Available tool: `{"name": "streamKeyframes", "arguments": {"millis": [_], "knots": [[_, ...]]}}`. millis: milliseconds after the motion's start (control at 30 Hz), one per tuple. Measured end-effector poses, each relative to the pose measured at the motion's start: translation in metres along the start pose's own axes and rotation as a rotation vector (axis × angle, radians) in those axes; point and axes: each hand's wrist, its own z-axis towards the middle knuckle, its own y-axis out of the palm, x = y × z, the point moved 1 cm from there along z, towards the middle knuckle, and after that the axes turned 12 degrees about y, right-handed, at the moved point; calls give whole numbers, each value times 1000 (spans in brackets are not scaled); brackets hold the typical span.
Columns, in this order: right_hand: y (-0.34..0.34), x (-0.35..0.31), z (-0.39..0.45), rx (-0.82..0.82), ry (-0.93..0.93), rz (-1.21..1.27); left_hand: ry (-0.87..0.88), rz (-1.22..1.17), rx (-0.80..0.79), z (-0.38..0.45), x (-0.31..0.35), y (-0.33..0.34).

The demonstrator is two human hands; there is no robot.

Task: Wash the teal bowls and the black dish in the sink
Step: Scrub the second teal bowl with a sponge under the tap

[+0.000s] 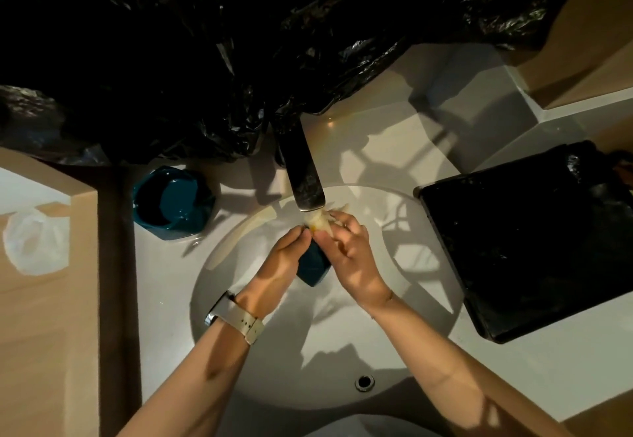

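Observation:
Over the white round sink (239,351), both hands hold a small teal bowl (313,267) tilted on its side under the metal faucet (301,173). My left hand (281,262) grips the bowl's left side. My right hand (352,251) curls round its right side, with a pale yellowish sponge or cloth (320,222) at the fingertips just below the spout. A second teal bowl (173,202) stands upright on the counter left of the faucet. The black dish (531,241), a flat rectangular tray, lies on the counter to the right of the sink.
Crumpled black plastic (274,42) covers the wall behind the faucet. A wooden ledge (44,265) on the left carries a clear plastic bag (34,241). An overflow hole (364,382) sits in the sink's near wall. Wooden shelving rises at the far right (589,42).

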Motion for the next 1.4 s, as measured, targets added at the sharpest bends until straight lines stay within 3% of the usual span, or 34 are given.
{"name": "streamKeyframes", "arguments": {"millis": [100, 267, 400, 533, 733, 900, 1167, 1300, 1400], "knots": [[-11, -15, 9, -24, 108, 180, 8, 21, 52, -3, 0, -1], [-6, -14, -7, -55, -15, 9, -15, 45, 191, 0, 7, -3], [4, -25, 0, 28, -49, -56, -67, -1, 251, 3, 10, 0], [-6, -31, 18, -74, 178, 178, -38, -73, 236, -4, 10, 3], [6, -23, -12, -179, -50, 60, -24, -113, 275, -12, 12, 6], [-2, -37, 6, -285, 262, 250, -21, -221, 308, -18, 33, 8], [20, -19, -25, -124, 140, 270, -107, -367, 308, -17, 15, -19], [5, -24, -6, -133, 221, 364, -160, -503, 296, -11, 11, -22], [11, -19, -26, -121, 295, 406, -150, -516, 378, -2, 14, -18]]}}
